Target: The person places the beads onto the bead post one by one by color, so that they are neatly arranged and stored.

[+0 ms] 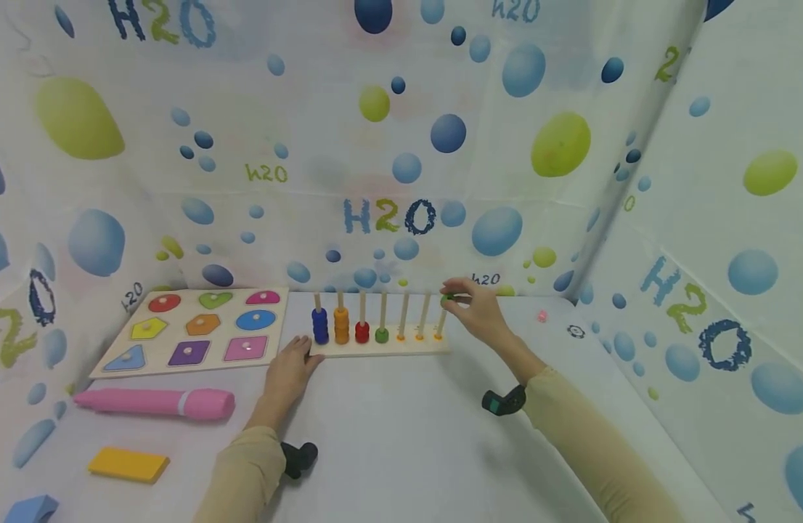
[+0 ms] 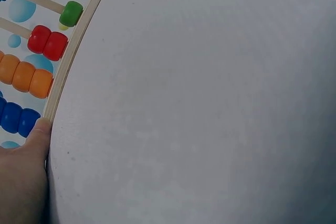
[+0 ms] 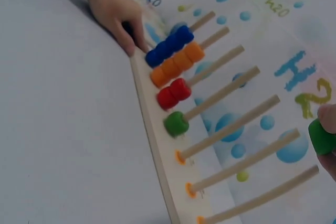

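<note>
A wooden peg stacker [image 1: 382,350] stands near the back of the table, with a row of upright pegs. Blue beads [image 1: 319,327], orange beads [image 1: 341,325], two red beads [image 3: 174,94] and one green bead [image 3: 176,124] sit on its left pegs. The three right pegs carry no beads. My left hand [image 1: 290,372] grips the left end of the base, thumb on its front edge [image 2: 39,132]. Above the rightmost peg [image 3: 262,195], my right hand [image 1: 476,312] pinches another green bead [image 3: 321,137] between thumb and fingers, apart from the peg tip in the right wrist view.
A shape puzzle board [image 1: 199,330] lies at the left. In front of it are a pink marker-shaped object [image 1: 153,403], a yellow block [image 1: 128,465] and a blue block [image 1: 32,510]. A small pink piece [image 1: 542,316] lies at the back right. Patterned curtains [image 1: 401,145] stand behind.
</note>
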### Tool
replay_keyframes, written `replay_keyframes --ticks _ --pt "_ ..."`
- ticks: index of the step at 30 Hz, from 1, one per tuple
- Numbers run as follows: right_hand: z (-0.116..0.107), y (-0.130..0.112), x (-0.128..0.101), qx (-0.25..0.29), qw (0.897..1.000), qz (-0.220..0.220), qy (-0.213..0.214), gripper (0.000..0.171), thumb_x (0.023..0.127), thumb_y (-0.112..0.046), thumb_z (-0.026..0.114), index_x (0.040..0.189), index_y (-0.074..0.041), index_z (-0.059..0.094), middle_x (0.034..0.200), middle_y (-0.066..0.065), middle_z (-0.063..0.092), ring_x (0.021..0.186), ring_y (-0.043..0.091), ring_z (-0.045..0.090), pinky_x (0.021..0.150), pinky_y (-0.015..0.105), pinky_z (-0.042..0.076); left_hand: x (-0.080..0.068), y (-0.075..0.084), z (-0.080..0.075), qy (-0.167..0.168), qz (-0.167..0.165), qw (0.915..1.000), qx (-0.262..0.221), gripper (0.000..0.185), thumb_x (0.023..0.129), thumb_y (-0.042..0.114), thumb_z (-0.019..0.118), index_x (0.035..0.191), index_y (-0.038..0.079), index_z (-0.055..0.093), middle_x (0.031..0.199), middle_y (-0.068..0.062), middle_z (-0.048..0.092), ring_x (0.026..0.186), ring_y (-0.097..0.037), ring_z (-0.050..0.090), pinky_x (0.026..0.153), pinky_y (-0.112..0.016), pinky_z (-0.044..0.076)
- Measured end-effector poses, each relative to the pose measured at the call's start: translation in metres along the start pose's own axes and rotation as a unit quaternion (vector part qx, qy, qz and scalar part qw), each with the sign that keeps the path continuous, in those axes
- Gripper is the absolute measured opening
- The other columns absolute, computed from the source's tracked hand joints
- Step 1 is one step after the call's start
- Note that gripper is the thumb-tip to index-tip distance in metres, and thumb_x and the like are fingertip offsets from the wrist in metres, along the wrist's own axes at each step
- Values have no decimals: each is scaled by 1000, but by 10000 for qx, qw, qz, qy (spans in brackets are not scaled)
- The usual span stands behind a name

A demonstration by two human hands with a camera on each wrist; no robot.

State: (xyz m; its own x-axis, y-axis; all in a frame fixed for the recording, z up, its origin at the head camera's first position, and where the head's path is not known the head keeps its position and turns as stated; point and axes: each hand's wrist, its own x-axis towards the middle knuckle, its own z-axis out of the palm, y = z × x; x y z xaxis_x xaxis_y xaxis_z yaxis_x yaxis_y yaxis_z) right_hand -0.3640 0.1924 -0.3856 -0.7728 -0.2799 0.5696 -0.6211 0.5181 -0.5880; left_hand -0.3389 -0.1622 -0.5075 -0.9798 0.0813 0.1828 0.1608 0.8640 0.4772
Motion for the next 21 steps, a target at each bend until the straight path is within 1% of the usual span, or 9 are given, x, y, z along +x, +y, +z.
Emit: replay_keyframes --ticks 5,8,10,13,15,21 --pt "25 -10 19 179 9998 -17 -14 31 83 1 69 112 1 59 105 11 66 99 21 63 85 25 53 0 -2 3 29 7 10000 -3 56 94 30 60 134 -7 46 137 -25 45 131 -40 36 106 -54 31" --pt "40 -17 29 194 9998 27 -45 30 84 1 69 112 0 59 104 10 66 99 19 63 85 22 52 0 -1 2 27 8 10000 4 56 93 29 60 134 -7 46 137 -24 45 131 -39 36 106 -53 31" --pt "51 -20 37 218 9997 -27 -105 30 84 1 69 112 0 59 104 10 66 98 18 63 85 21 52 0 0 1 3 -7 10000 25 56 94 29 60 135 -7 46 137 -24 45 131 -39 36 107 -52 31" --pt "66 -26 46 334 9991 -113 -250 31 84 2 68 113 0 58 104 13 66 96 19 64 84 22 53 0 1 -1 -20 -22 10000 30 56 94 29 60 135 -7 46 138 -24 45 132 -39 36 107 -51 31" --pt "73 -29 51 407 9983 -198 -361 32 84 2 68 114 2 57 104 15 66 95 21 65 84 26 54 -1 2 -2 -16 -6 10000 23 56 94 29 60 134 -7 46 137 -25 45 131 -39 36 107 -52 31" --pt "86 -33 59 384 9973 -87 -627 34 83 2 69 114 3 56 103 16 67 96 23 65 84 30 54 -2 2 -2 34 -9 10000 47 55 94 29 60 133 -8 47 137 -25 45 131 -39 37 107 -52 31"
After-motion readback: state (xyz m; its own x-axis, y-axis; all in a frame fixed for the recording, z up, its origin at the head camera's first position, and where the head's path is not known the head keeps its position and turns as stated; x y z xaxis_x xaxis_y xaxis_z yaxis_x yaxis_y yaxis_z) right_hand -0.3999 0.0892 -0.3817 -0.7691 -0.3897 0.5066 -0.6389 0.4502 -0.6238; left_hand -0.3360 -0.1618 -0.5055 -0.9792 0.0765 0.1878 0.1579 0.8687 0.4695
